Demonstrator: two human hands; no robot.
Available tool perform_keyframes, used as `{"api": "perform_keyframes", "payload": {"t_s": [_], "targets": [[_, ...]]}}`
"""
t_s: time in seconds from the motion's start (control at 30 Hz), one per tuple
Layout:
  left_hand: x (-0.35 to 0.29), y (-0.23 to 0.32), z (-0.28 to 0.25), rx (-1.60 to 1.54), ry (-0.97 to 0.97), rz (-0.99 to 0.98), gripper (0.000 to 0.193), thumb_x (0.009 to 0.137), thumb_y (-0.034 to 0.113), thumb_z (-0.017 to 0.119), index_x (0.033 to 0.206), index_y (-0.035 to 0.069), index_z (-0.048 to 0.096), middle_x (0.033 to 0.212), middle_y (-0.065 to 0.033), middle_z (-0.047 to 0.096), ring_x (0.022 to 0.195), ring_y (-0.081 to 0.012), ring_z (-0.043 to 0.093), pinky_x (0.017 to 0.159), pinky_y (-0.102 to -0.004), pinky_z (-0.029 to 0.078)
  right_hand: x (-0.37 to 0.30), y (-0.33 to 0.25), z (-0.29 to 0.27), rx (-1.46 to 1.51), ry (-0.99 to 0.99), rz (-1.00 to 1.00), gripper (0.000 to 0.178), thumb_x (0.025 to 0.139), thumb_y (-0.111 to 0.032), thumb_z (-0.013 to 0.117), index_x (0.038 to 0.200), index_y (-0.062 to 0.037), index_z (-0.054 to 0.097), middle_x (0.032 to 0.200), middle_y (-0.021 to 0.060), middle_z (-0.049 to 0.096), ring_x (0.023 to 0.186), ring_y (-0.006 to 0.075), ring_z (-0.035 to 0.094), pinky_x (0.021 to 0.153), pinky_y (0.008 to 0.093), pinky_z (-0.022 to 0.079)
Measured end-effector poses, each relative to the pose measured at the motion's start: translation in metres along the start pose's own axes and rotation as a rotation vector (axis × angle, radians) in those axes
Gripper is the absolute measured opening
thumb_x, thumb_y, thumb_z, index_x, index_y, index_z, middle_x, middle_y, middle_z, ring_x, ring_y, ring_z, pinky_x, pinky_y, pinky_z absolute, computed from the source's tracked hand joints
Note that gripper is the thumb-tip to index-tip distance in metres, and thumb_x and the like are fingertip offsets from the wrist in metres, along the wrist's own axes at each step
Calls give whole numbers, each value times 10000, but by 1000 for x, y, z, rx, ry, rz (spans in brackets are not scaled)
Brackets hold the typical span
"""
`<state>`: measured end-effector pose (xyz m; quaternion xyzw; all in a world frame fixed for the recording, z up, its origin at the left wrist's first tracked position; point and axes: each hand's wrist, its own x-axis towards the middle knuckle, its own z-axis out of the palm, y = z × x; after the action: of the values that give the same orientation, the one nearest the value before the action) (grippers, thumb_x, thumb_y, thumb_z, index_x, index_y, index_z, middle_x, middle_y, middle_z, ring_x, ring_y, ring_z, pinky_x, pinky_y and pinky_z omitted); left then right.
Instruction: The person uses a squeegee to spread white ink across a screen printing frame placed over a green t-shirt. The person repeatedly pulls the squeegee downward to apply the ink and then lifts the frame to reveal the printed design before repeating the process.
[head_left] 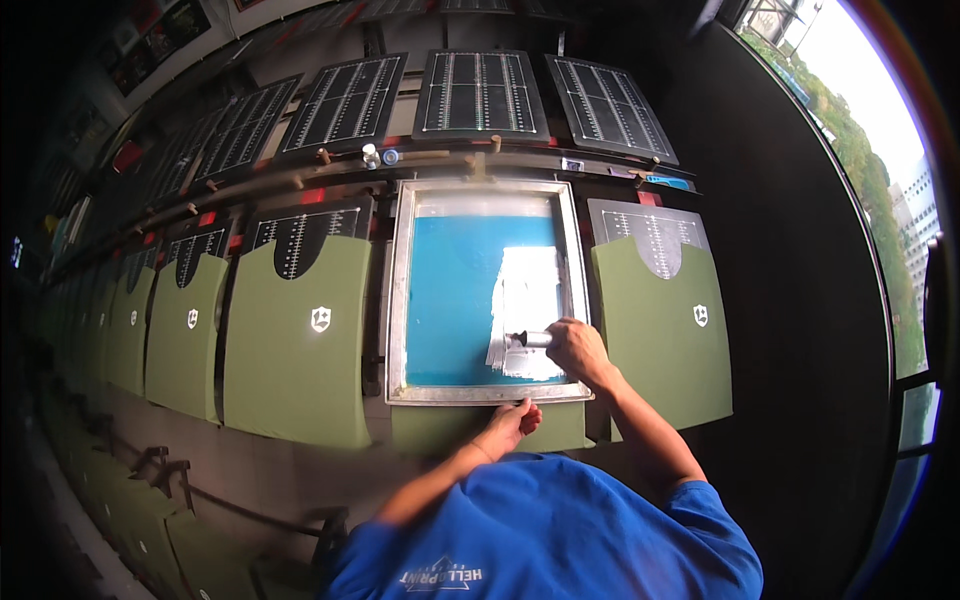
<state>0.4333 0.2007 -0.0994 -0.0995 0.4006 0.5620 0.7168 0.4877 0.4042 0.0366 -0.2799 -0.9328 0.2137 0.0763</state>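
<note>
A silk-screen frame (397, 300) with a metal rim and blue mesh (450, 290) lies in front of me over a green shirt. White ink (530, 280) covers the right part of the mesh, with a streaky left edge. My right hand (578, 352) is closed around a short squeegee (535, 339), which rests on the ink near its lower half. Below the frame, my left hand (510, 428) holds its near rim with curled fingers. The squeegee's blade is mostly hidden from me.
Green shirts with small white shield prints lie on boards to the left (297, 350) and right (665, 340). Bare black boards (478, 95) with ruler markings form a row behind. A rail between the rows carries a small bottle (371, 156) and a tape roll (390, 157).
</note>
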Motion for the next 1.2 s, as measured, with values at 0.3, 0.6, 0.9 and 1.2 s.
{"api": "perform_keyframes", "payload": {"t_s": [0.3, 0.6, 0.9, 1.2], "targets": [[-8, -2, 13, 93, 114, 34, 275, 997, 339, 617, 1000, 67, 648, 964, -66, 702, 873, -177, 674, 743, -295, 541, 101, 50, -1, -150, 73, -105, 198, 728, -95, 667, 914, -50, 718, 921, 128, 681, 908, 313, 664, 803, 412, 551], [-34, 23, 19, 446, 126, -137, 441, 935, 478, 658, 946, 39, 625, 780, -107, 682, 700, -256, 671, 648, -378, 533, -61, -9, 21, -35, 4, -71, 289, 756, -80, 659, 1041, -50, 694, 1033, 105, 659, 993, 284, 609, 857, 378, 528], [-43, 112, 81, 1580, 453, 1162, 666, 761, 98, 784, 1325, 29, 436, 1268, -235, 483, 1134, -415, 522, 937, -460, 462, 13, 20, 41, -60, 267, -17, 236, 762, -5, 591, 953, -43, 725, 948, 142, 672, 941, 323, 643, 874, 418, 527], [-30, 164, 96, 1777, 174, 1246, 431, 806, 85, 716, 1211, 24, 583, 1199, -130, 616, 1137, -314, 556, 962, -430, 452, 24, -4, -4, -65, 110, -93, 245, 743, -16, 622, 966, -67, 712, 984, 106, 680, 944, 309, 635, 810, 410, 540]]}}
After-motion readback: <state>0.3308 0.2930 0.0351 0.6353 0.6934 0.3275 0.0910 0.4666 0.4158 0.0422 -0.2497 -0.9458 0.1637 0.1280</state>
